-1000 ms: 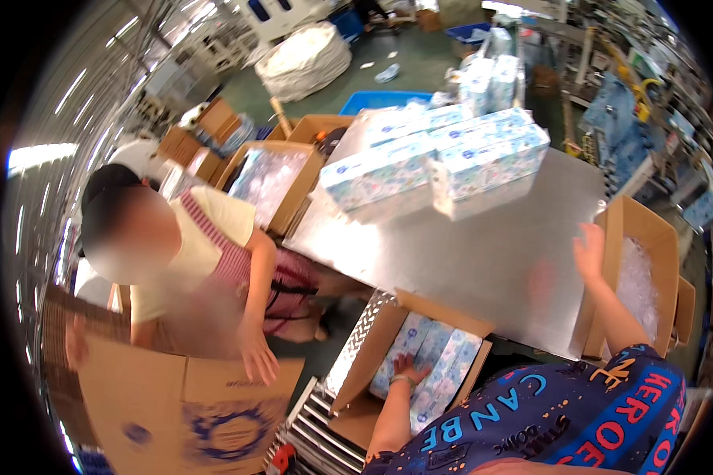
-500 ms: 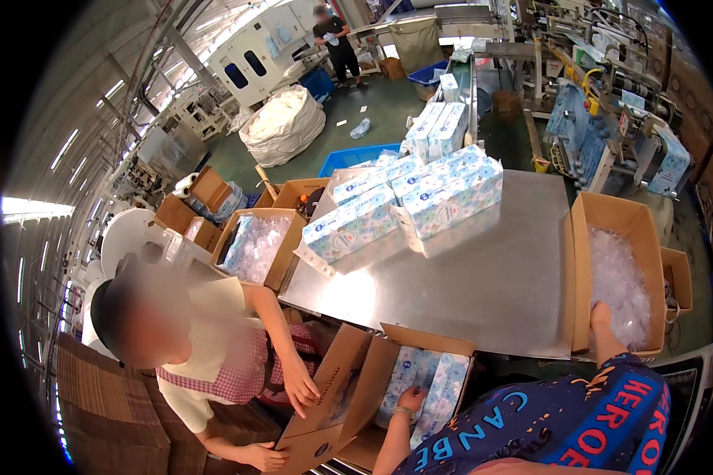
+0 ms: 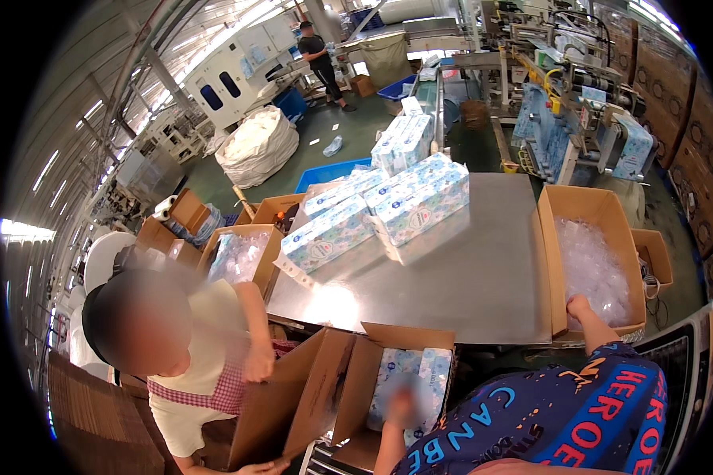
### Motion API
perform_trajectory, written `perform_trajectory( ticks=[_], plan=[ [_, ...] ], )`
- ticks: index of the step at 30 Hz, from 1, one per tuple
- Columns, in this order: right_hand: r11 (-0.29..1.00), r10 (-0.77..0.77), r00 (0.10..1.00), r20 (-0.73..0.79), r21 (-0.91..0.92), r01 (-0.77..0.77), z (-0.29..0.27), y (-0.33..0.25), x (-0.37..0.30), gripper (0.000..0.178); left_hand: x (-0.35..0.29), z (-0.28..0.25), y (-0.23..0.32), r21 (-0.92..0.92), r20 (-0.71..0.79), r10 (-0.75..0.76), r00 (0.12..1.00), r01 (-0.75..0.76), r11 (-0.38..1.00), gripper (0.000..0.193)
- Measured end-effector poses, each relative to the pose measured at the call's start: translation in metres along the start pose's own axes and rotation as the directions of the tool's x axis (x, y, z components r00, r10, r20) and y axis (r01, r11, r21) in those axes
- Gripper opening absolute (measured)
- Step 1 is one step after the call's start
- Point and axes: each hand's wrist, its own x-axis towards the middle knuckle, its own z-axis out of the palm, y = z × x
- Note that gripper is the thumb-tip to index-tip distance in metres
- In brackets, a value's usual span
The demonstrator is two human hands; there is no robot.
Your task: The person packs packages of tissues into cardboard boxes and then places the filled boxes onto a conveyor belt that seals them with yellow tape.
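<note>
My left hand (image 3: 402, 402) is over an open cardboard carton (image 3: 356, 388) at the lower middle, above blue-and-white patterned tissue packs (image 3: 432, 378). It is blurred, so its fingers cannot be made out. At the right, my right hand (image 3: 578, 305) looks curled at the near edge of a tall carton (image 3: 558, 261), beside a heap of clear plastic pieces (image 3: 590, 273). What it holds, if anything, is hidden. Left of my carton, a co-worker in a checked apron holds another empty-looking carton (image 3: 293, 396) tilted, with one hand (image 3: 263, 467) at its lower edge.
A metal table (image 3: 483, 277) lies ahead, bearing several bundles of patterned packs (image 3: 420, 198) at its far left. Another carton (image 3: 265, 273) of plastic pieces stands beyond the co-worker. Machinery (image 3: 586, 103) rises at the far right, and flattened cardboard (image 3: 87, 419) is stacked at lower left.
The view has shifted, so the table and packs sit further left. The co-worker's carton has tilted and turned, and their upper hand has come off its flap. My left hand has become blurred.
</note>
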Motion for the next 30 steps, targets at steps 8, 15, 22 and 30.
perform_trajectory(
  ticks=[8,15,22,30],
  plan=[
    [0.999,-0.025,0.894,-0.447,0.019,0.038,-0.092,0.026,0.021,0.013,0.015,0.002,0.001,-0.050,0.085,0.059,0.995,-0.055,0.997,0.041],
    [-0.022,-0.425,0.902,0.074,0.996,-0.092,-0.163,-0.190,-0.071,0.009,0.023,-0.067,0.160,-0.405,-0.095,-0.026,0.995,-0.015,0.914,0.029],
    [0.492,-0.769,0.465,0.438,0.870,-0.006,-0.044,-0.377,-0.188,0.012,0.067,-0.088,0.324,-0.978,0.146,-0.093,0.985,0.158,0.133,0.049],
    [0.136,-0.989,0.069,0.129,0.648,0.750,0.078,-0.450,-0.288,0.018,0.046,-0.107,0.253,-0.997,-0.069,-0.333,0.940,-0.056,0.047,0.037]
  ],
)
